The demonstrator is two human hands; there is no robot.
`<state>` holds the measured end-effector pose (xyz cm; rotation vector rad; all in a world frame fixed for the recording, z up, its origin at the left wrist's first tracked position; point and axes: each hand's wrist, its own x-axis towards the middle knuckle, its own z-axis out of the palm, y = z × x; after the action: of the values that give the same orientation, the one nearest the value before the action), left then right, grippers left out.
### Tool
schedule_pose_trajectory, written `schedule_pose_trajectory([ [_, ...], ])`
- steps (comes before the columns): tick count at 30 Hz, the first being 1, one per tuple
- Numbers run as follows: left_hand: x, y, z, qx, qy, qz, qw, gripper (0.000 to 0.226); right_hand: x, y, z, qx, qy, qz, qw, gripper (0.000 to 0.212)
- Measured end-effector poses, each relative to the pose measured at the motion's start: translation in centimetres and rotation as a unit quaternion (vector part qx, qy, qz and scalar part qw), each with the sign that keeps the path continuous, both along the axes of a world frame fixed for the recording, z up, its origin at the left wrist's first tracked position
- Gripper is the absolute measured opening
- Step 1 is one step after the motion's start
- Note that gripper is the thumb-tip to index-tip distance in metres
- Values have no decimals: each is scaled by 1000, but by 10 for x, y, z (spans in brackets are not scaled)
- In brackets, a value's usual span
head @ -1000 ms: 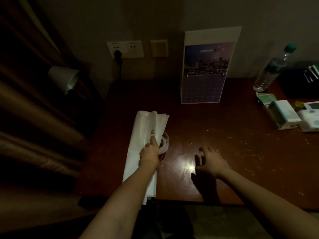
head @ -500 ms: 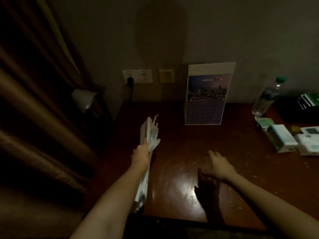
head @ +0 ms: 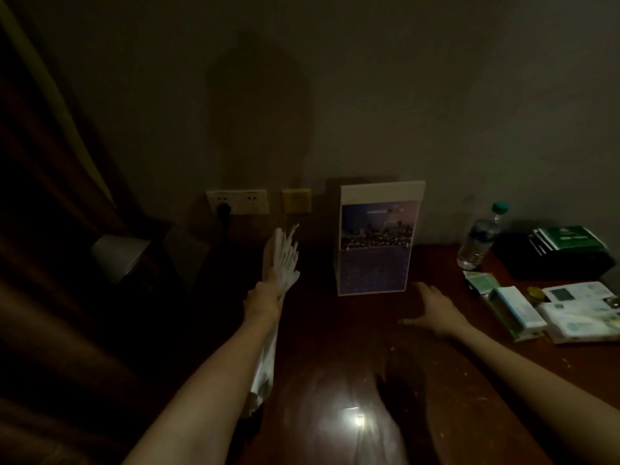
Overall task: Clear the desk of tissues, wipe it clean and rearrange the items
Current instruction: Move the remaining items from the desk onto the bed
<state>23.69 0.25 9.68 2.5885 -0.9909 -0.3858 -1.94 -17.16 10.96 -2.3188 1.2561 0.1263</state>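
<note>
Left hand (head: 261,298) grips the paper bundle (head: 281,260) mid-length at the desk's (head: 335,350) left edge. It looks light and floppy. Right hand (head: 436,313) spread, empty.

A long bundle of white sheets (head: 281,256) stands nearly upright and edge-on over the left side of the table (head: 335,347), gripped at its middle by the left hand (head: 260,298), its top fanned loose. The reddish-brown table is glossy and flecked with pale specks. A calendar (head: 375,250) stands at its back, and a water bottle (head: 478,243) at the right.
</note>
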Motion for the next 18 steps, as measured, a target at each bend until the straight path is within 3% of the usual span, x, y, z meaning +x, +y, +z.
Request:
schedule_pose_trajectory([
  [6,6,-52,-5,-3,15,-17,1000,51,25,-60,9,-2,-111,0,994,90],
  [10,3,-84,-12,-3,14,2,1000,50,43,-115,-6,-4,-193,-5,981,111],
  [12,8,-99,-16,10,19,20,1000,50,48,-148,-21,-7,-231,-14,973,110],
  [16,18,-128,-33,21,41,58,997,60,65,-171,-12,59,-298,-64,951,107],
  [18,19,-136,-44,16,44,73,996,55,73,-180,-19,97,-316,-59,942,104],
])
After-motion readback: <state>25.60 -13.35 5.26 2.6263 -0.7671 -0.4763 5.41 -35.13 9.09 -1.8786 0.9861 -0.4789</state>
